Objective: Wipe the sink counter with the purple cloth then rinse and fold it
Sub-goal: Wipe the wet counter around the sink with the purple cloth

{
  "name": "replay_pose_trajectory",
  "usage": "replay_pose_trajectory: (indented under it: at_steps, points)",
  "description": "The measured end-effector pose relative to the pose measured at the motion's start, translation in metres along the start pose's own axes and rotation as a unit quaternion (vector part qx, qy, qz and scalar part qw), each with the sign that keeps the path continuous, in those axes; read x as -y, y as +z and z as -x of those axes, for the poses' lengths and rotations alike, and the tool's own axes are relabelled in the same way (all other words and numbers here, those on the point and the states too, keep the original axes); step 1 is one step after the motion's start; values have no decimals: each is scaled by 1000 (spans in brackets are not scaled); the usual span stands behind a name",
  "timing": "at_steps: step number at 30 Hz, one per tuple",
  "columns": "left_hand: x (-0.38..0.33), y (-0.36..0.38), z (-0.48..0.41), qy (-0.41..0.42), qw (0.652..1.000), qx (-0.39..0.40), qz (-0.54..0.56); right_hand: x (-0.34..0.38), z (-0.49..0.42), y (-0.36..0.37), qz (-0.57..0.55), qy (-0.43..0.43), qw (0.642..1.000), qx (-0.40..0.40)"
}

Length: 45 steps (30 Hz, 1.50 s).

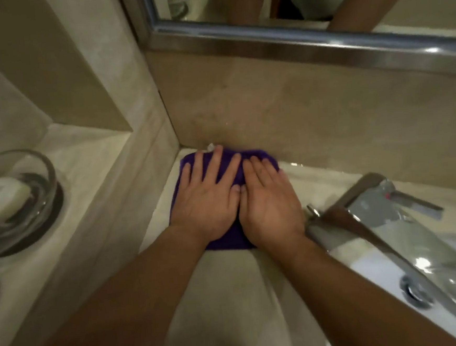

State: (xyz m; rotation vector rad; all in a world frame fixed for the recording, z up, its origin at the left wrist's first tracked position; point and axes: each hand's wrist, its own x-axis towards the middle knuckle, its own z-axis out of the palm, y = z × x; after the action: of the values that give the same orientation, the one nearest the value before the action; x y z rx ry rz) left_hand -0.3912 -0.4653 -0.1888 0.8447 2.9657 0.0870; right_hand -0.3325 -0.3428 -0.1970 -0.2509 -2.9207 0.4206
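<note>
The purple cloth [186,166] lies flat as a small folded square on the beige stone counter [229,276], tucked into the back corner against the wall. My left hand [209,196] presses flat on its left part, fingers spread. Beside it, thumb side touching, my right hand [270,199] presses flat on the right part. Most of the cloth is hidden under both hands; only its edges show. A small white tag [210,146] sticks out at the far edge.
A chrome faucet [384,228] with a lever handle stands right of the hands over the white basin [377,278] and its drain [413,292]. On a raised ledge to the left sits a glass soap dish [33,210] holding a white soap bar [2,197]. A framed mirror [292,39] runs above.
</note>
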Motion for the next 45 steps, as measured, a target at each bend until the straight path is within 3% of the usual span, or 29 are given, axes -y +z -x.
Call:
replay_pose_trajectory:
  at_steps: [6,13,19,31,36,45]
  points:
    - [-17,1,23,37,999,31,7,2,36,-14,25,20,996,81]
    - [-26,0,61,125,991,42,9,10,105,-9,30,59,998,12]
    - [-47,2,103,145,988,54,4,7,158,-15,58,59,996,31]
    - [-93,10,229,134,990,44,-13,21,287,-38,3,92,995,49]
    - [-111,13,292,127,990,53,-17,31,350,-47,25,100,995,10]
    - [-129,18,353,112,992,55,-21,39,410,-56,63,86,994,31]
